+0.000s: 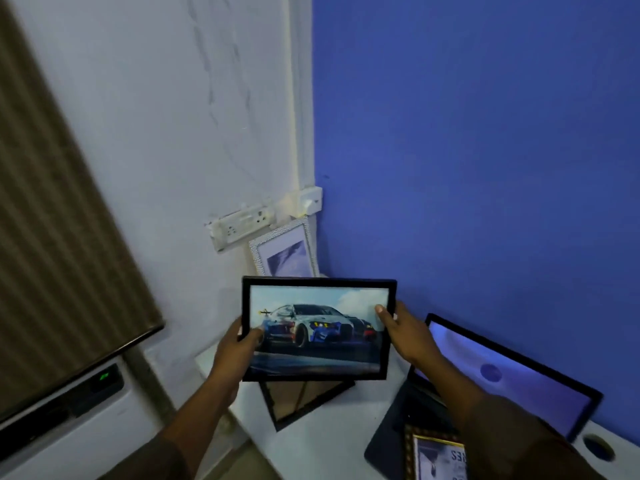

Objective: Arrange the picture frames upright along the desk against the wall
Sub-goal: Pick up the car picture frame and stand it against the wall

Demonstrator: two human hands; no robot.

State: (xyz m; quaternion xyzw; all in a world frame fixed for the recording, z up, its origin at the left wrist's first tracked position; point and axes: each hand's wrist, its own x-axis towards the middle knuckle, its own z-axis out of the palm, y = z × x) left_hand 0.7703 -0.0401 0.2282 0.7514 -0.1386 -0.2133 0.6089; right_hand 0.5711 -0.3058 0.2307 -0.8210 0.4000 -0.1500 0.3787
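We see, in the middle of the frame, a black-framed car picture [318,329] held up in the air by both hands, its face turned to us and its long side lying level. The left hand [239,344] grips the lower left edge, thumb pressed on the glass and fingers curled behind the border; the right hand [405,332] clasps the right edge the same way, thumb on the front near the upper corner, fingers hidden behind. Just above it, toward the corner where the white wall [156,133] meets the blue wall [485,133], a white-framed picture [284,252] stands upright, leaning back under a white socket strip [240,226]. Below the held picture a dark frame [304,398] lies flat and skewed on the white desk [322,441], partly covered by the car picture from our view. At the lower right a laptop [502,375] stands open, its screen glowing blue, and the right forearm crosses in front of it. A gold-edged frame [434,455] lies at the bottom edge of the frame, resting on the laptop's base as far as we can tell. A brown striped curtain [52,220] fills the left side, with a white appliance [69,420] showing a small green light beneath it.
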